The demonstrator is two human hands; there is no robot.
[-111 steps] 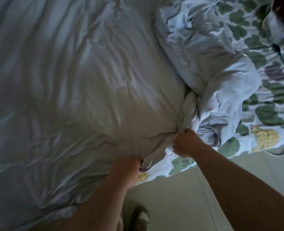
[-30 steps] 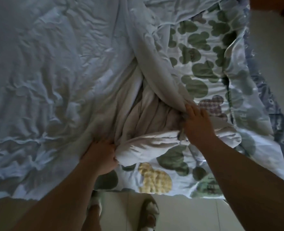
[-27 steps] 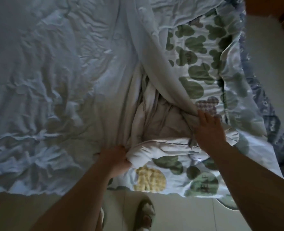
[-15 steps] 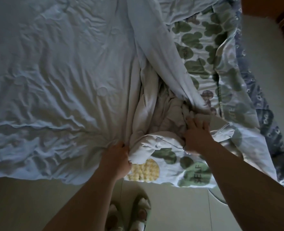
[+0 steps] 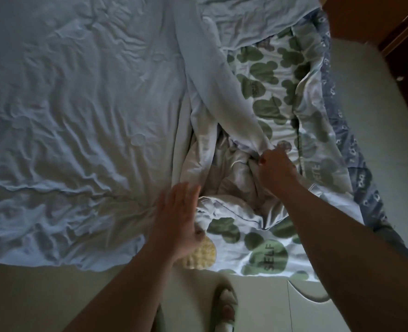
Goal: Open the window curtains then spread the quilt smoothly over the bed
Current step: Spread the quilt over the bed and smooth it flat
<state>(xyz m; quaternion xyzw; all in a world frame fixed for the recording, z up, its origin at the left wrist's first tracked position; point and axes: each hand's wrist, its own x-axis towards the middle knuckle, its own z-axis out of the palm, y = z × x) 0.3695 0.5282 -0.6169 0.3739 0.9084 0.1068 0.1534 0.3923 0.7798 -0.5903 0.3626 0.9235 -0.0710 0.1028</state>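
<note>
- At the bed's near edge, the quilt (image 5: 83,121) lies wrinkled, bunched between both hands.
- Left hand (image 5: 179,216): fingers straight, flat on the quilt.
- Right hand (image 5: 276,167): fist gripping a quilt fold.

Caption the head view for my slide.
Right hand pinches the bunched quilt while the open left hand spreads flat beside the fold.

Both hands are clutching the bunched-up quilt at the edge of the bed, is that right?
Not quite. Only the right hand grips the bunched quilt. The left hand is open, fingers straight, over the fabric near the bed's edge. The head view shows it.
</note>
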